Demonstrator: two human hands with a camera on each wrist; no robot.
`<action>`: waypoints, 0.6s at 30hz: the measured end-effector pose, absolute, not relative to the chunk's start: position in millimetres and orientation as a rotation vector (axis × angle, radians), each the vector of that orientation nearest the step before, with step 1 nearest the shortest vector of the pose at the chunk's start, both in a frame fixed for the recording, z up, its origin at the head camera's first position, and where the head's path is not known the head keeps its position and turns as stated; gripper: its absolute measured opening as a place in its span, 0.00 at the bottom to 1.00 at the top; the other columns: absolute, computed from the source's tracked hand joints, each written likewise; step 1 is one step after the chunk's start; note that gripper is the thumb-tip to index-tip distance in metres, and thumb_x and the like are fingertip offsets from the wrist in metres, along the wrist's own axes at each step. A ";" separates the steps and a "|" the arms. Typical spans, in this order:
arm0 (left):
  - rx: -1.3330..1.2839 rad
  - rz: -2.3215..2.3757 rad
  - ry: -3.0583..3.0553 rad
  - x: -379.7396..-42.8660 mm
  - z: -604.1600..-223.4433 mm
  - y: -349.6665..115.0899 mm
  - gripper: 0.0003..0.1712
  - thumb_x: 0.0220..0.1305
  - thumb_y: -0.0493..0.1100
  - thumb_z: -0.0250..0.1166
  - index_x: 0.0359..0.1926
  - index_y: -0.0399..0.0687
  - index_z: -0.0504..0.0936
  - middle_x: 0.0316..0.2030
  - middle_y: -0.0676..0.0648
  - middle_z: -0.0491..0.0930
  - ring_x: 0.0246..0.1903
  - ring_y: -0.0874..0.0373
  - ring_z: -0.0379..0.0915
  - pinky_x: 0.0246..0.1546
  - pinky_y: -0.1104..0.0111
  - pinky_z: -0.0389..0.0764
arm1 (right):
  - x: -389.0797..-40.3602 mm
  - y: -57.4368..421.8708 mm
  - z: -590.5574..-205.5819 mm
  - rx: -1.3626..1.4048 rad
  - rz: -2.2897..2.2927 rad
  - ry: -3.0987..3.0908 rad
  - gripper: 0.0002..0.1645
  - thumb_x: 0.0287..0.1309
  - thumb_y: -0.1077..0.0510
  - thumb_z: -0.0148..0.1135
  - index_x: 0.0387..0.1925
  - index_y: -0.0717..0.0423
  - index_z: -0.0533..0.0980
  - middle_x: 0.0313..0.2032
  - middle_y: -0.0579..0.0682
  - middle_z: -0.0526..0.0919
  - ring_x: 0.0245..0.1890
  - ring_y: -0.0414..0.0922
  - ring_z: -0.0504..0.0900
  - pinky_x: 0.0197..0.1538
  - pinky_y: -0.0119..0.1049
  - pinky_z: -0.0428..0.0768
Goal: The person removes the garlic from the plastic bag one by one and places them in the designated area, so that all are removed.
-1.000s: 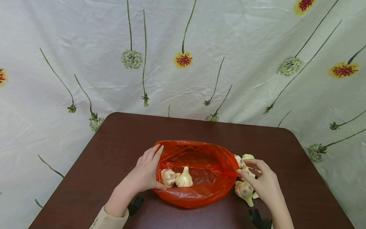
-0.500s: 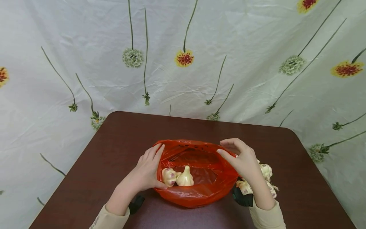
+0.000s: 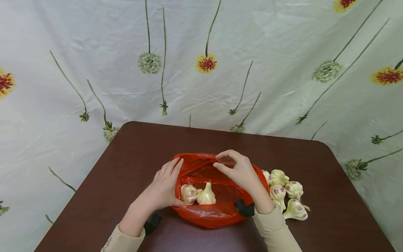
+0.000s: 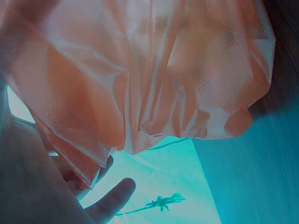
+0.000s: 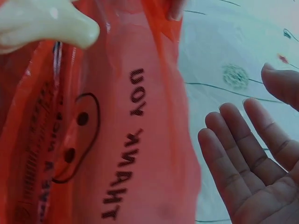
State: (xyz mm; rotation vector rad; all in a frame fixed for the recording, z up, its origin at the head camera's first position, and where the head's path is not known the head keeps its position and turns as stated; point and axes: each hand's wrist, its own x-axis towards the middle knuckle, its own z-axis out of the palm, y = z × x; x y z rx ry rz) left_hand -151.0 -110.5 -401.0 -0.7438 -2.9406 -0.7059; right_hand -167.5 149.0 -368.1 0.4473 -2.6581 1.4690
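Observation:
A red plastic bag [image 3: 217,214] lies on its base with its mouth spread wide. Inside it, two garlic bulbs, a garlic bulb on its side [image 3: 188,194] and an upright garlic bulb [image 3: 206,194], are at the left end. My left hand [image 3: 163,183] holds the bag's left rim, thumb along the front edge and fingers at the back. Over the bag's right half hovers my right hand [image 3: 237,169], relaxed and holding nothing; the right wrist view shows its bare palm [image 5: 257,172] beside the printed bag wall. Most of the left fingers are behind the bag in the left wrist view.
Several more garlic bulbs [image 3: 294,190] lie in a cluster on the dark brown table [image 3: 151,140], right of the bag. A white floral cloth [image 3: 126,91] hangs behind the table's far edge.
My right hand has moved left, from beside the garlic cluster to over the bag's mouth. The left hand stays at the bag's left rim. The garlic cluster now shows more fully.

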 end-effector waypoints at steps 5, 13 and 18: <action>-0.743 -0.708 -2.940 -150.4 -401.3 -111.6 0.73 0.29 0.55 0.85 0.73 0.33 0.55 0.72 0.33 0.55 0.68 0.35 0.53 0.63 0.37 0.63 | -169.2 140.4 -384.7 0.466 1.432 -2.748 0.14 0.58 0.55 0.70 0.45 0.53 0.81 0.44 0.52 0.86 0.45 0.46 0.85 0.51 0.42 0.83; -0.751 -0.701 -2.938 -150.5 -402.8 -110.0 0.74 0.29 0.55 0.86 0.73 0.33 0.55 0.72 0.33 0.55 0.68 0.34 0.52 0.62 0.36 0.63 | -168.0 138.0 -404.0 0.502 1.378 -2.832 0.17 0.58 0.54 0.70 0.47 0.56 0.81 0.44 0.50 0.86 0.45 0.47 0.84 0.50 0.42 0.84; -0.747 -0.691 -2.944 -150.6 -402.9 -110.0 0.74 0.29 0.55 0.86 0.73 0.33 0.55 0.72 0.32 0.55 0.68 0.34 0.53 0.63 0.36 0.63 | -165.6 138.3 -412.2 0.578 1.364 -2.918 0.23 0.57 0.49 0.71 0.50 0.57 0.80 0.48 0.50 0.85 0.50 0.49 0.83 0.54 0.46 0.81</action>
